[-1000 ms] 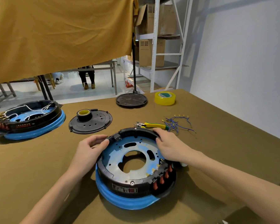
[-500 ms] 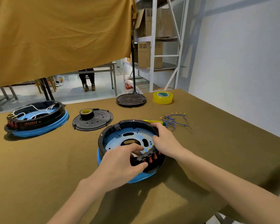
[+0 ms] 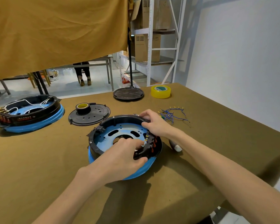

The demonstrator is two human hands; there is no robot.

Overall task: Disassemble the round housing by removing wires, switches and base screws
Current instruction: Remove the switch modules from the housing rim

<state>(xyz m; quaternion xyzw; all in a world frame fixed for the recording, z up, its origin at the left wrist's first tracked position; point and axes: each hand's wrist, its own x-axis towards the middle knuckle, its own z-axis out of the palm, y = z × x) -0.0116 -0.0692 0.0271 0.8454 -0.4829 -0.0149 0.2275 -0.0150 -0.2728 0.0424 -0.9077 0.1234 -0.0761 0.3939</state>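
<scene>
At frame centre, left hand pinched the switch block on round housing; right hand gripped far rim. Switch removal underway, prob.; next needs firm outward pull.

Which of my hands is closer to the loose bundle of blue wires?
Right. The right hand grips the housing rim beside the blue wires; the left hand is at its near side, farther away.

Round black-and-blue housing flat on table
</scene>
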